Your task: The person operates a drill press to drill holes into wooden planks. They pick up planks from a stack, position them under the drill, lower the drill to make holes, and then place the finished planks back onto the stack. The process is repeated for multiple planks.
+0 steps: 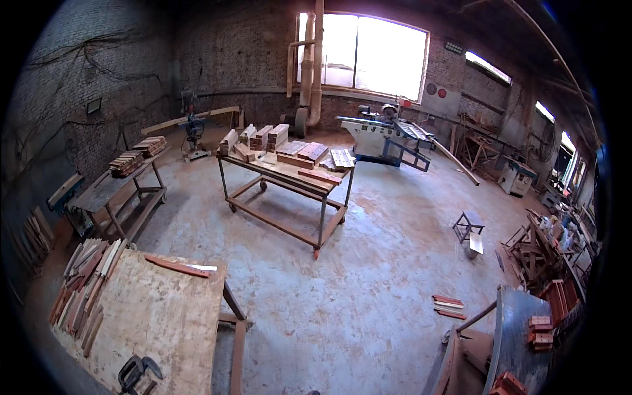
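Note:
Neither of my hands shows in the head view. Nearest on the left is a wooden-topped workbench point(164, 326), with a dark C-clamp point(135, 372) at its front edge. Many loose wood strips point(84, 276) lie in a heap along its left side, and a reddish strip point(174, 265) lies near its far edge. Ahead stands a wheeled table point(273, 174) bearing stacks of wood blocks point(260, 138) and several flat reddish pieces point(313, 153). A grey-topped table point(517, 329) at the near right carries stacked red-brown wood pieces point(541, 332).
A sliding table saw point(372, 137) stands beneath the big window, near a dust duct point(307, 79). On the right floor are a small stool point(469, 222) and several wood strips point(449, 305). Another bench point(108, 191) with stacked wood stands at the left wall.

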`<action>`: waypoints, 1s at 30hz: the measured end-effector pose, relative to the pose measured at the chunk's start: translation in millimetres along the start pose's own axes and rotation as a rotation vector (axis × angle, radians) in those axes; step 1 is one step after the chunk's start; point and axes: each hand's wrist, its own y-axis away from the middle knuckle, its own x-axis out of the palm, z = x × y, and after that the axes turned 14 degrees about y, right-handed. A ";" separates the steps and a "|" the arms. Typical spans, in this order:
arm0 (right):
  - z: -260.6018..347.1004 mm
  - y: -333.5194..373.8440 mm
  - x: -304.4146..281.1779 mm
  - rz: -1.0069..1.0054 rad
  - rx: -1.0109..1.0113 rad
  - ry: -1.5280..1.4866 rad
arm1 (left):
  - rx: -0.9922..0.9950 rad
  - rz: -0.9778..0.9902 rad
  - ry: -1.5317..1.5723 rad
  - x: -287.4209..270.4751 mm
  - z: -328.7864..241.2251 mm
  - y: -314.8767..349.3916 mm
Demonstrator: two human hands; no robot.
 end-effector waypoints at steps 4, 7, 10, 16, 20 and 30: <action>164.0 -24.5 -0.6 0.042 -0.120 0.003 | 0.015 -0.161 0.155 -18.4 -35.3 -58.7; 270.6 -54.3 7.8 0.088 -0.240 0.036 | 0.017 -0.208 0.287 -38.8 -74.8 -117.4; 349.4 -85.3 23.3 0.100 -0.224 0.082 | 0.037 -0.157 0.253 -79.0 -173.0 -158.6; 416.6 -107.4 62.9 0.137 -0.076 -0.086 | 0.209 0.044 0.322 -165.7 -264.5 -350.7; 503.5 -91.4 88.5 0.151 0.026 -0.107 | 0.400 0.056 0.028 -254.0 -405.9 -410.4; 749.6 -289.7 175.0 0.128 -0.404 0.580 | 0.800 0.552 -0.126 -316.5 -747.4 -454.1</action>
